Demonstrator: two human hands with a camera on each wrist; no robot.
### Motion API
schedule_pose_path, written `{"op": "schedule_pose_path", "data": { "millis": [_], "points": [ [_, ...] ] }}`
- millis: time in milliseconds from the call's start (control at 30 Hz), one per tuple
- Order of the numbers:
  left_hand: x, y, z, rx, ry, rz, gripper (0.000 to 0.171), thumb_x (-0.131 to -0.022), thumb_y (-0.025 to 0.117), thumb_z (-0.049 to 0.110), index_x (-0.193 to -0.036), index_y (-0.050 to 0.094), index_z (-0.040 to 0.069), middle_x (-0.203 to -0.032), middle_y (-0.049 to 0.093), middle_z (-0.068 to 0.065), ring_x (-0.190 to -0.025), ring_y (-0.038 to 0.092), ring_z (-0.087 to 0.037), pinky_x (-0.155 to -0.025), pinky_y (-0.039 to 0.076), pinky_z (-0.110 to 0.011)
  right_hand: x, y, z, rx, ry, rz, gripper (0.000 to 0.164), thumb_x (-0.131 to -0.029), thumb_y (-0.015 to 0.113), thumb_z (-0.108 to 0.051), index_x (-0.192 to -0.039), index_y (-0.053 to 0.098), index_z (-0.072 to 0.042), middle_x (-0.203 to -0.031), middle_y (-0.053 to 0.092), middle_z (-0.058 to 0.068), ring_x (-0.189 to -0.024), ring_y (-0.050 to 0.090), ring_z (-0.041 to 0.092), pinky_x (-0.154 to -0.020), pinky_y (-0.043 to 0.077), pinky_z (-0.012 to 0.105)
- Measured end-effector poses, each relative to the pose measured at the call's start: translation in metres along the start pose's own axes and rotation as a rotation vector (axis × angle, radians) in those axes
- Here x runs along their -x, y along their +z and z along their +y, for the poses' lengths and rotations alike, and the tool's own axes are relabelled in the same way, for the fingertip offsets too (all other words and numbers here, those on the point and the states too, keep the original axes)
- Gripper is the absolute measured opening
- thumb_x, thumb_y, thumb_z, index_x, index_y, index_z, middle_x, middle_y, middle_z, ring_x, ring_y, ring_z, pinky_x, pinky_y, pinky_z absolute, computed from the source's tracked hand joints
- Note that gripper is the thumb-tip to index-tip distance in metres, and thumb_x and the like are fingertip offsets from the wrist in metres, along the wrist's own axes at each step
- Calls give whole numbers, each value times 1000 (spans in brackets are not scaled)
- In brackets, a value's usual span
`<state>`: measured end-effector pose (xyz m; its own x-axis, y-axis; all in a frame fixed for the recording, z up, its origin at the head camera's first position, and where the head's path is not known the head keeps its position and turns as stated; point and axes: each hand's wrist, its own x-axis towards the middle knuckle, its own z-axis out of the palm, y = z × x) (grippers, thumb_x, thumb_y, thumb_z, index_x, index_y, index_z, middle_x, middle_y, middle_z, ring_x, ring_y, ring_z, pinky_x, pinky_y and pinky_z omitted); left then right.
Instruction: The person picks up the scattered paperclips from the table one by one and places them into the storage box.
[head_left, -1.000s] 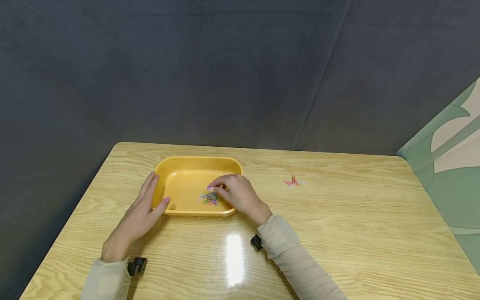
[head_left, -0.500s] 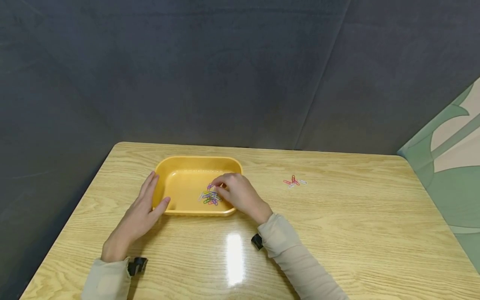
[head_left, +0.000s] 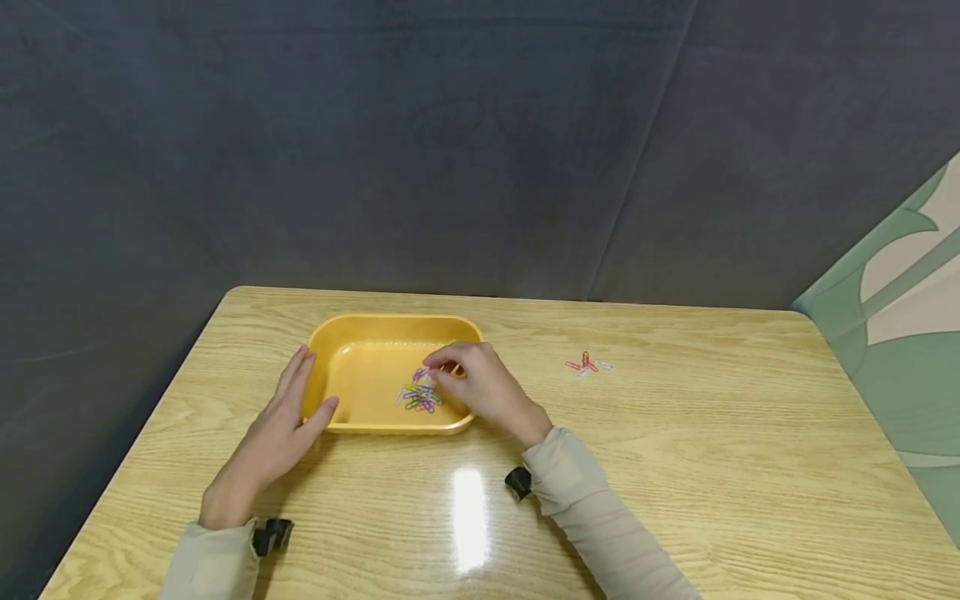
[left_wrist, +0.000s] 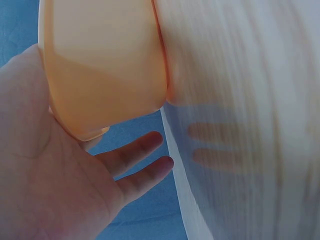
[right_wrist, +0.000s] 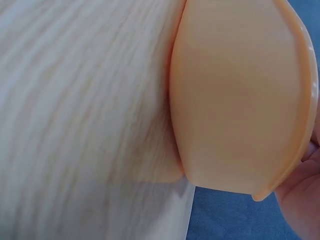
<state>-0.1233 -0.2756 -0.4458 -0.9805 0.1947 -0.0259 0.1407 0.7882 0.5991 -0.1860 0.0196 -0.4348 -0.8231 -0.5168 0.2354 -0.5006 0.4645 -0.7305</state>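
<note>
A yellow tray stands on the table, with a small pile of coloured paper clips in its right half. My left hand rests at the tray's left front corner. Its thumb lies over the rim, and its fingers are straight along the outside. In the left wrist view, two fingers extend below the tray wall, apart from it. My right hand reaches over the tray's right side. Thumb and index finger pinch a small whitish paper clip above the pile; the hand partly hides the right wall.
Several red and white paper clips lie on the wooden table, right of the tray. A dark cloth panel rises behind the table, and a green and beige patterned surface borders its right edge.
My right hand has shifted slightly right and lifted a little from the pile, with the whitish paper clip at its fingertips. My left hand and the loose clips stay nearly still.
</note>
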Motion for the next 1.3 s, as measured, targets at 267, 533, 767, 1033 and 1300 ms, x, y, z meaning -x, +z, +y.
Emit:
{"op": "schedule_pose_path", "data": {
  "millis": [267, 533, 767, 1033, 1300],
  "points": [
    [0, 0, -1, -8, 2, 2, 80, -104, 44, 44, -160, 4, 4, -168, -6, -12, -150, 18, -47, -109, 28, -69, 2, -7, -1, 4, 10, 40, 18, -95, 67, -10, -109, 75, -2, -102, 76, 6, -88, 68, 14, -77, 54, 24],
    [-1, 2, -3, -8, 2, -1, 79, -105, 43, 44, -160, 2, 5, -168, -7, -11, -149, 18, -48, -107, 29, -71, 5, -14, 0, 21, 13, 69, 19, -94, 68, -10, -110, 74, -2, -104, 75, 8, -88, 68, 15, -77, 55, 26],
    [0, 1, -1, -7, 3, 0, 79, -105, 43, 43, -160, 2, 5, -168, -7, -11, -148, 19, -48, -107, 29, -70, 10, -21, 0, 30, 12, 94, 20, -93, 69, -10, -111, 73, -3, -104, 74, 7, -88, 67, 17, -76, 57, 34],
    [0, 0, -1, -2, 6, 2, 79, -105, 43, 43, -160, 2, 4, -168, -6, -12, -149, 18, -48, -107, 29, -70, 17, -26, 2, 60, -15, 120, 18, -92, 70, -10, -109, 73, -5, -105, 74, 10, -87, 68, 17, -76, 56, 34],
    [1, -2, 2, 3, 3, 1, 79, -105, 45, 42, -160, 3, 4, -168, -6, -12, -149, 19, -48, -108, 29, -70, 25, -34, 8, 98, 4, 140, 20, -91, 71, -12, -110, 73, -6, -107, 73, 9, -89, 68, 18, -77, 55, 35]
  ]
}}
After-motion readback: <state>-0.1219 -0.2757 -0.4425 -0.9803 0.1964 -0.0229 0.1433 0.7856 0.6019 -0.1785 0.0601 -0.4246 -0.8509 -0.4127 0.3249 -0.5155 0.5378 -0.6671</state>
